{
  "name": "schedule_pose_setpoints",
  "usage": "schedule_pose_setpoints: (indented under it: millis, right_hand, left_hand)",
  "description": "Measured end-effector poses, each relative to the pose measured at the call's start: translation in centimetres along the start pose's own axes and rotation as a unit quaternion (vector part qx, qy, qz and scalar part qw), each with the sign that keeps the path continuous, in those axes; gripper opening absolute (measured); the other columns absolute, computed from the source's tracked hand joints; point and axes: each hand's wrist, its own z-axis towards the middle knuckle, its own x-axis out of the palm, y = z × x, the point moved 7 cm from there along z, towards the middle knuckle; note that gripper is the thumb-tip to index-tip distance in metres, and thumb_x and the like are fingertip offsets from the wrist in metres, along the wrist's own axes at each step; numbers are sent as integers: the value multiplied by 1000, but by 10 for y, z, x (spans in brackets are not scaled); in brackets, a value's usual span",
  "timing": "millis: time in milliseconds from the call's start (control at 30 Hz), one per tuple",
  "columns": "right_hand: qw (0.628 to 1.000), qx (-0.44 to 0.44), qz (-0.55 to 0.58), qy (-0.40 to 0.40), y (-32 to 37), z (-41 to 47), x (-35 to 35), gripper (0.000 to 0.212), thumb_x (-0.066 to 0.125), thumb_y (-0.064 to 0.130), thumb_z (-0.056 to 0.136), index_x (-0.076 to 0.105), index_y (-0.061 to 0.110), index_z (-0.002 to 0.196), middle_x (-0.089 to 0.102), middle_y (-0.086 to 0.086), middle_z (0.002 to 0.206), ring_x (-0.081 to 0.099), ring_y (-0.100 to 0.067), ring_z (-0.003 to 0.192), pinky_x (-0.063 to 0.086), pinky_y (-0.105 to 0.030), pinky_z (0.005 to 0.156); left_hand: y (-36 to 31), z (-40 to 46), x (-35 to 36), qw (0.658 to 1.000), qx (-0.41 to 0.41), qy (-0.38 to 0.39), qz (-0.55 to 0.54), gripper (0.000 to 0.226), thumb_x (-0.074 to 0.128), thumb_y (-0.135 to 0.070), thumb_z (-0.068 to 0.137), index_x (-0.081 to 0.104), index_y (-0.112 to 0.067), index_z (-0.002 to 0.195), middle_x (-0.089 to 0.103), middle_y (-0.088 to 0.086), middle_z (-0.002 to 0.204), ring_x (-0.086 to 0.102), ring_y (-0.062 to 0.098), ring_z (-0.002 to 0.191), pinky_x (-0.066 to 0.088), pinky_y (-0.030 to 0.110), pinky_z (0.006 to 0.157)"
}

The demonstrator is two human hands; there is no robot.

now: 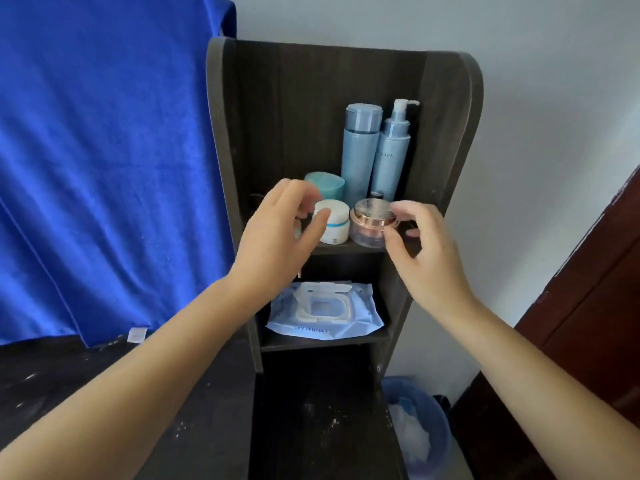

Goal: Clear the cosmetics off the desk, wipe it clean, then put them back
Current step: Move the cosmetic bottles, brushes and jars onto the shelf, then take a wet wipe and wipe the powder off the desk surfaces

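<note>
On the upper shelf of a dark wooden rack [446, 133] stand a white jar [337, 223], a clear jar with a rose-gold lid [370, 221], a teal jar [329, 185], a tall light-blue bottle [360, 150], a light-blue pump bottle [393, 150] and a small dark cap [376, 195]. My left hand [277, 233] is spread at the white jar, thumb against its front. My right hand [424, 251] curls at the right side of the rose-gold jar, fingertips touching its edge. Both jars rest on the shelf.
A blue pack of wet wipes [325, 310] lies on the lower shelf. A speckled dark desk [69, 393] lies at the left, with a blue cloth [104, 150] hanging behind it. A blue bin [415, 431] stands on the floor below right, and a brown door [595, 289] is further right.
</note>
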Motion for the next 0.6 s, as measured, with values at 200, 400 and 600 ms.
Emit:
schedule_pose_setpoints:
  millis: [200,400,600]
  right_hand:
    - [975,80,-16,205,-75,-59,93,13,54,9,89,66,10,92,61,2,92,60,-16,85,46,-27,75]
    - [917,154,-136,342,-134,-60,200,23,47,11,88,68,8,99,67,-11,102,62,-29,96,50,-38,81]
    - [863,153,-240,417,-158,-53,240,17,52,12,86,67,16,92,65,-11,102,60,-29,94,45,-31,76]
  left_hand:
    - [55,-129,73,981,59,180,47,12,46,-22,88,55,-14,86,57,0,78,53,14,73,48,28,58]
    - [163,-142,146,888,-404,217,35,40,46,-42,92,48,-9,113,62,11,104,59,30,96,44,33,76]
    - [205,-141,176,821,-498,273,59,40,30,-34,99,54,-8,118,61,17,114,57,31,102,39,29,77]
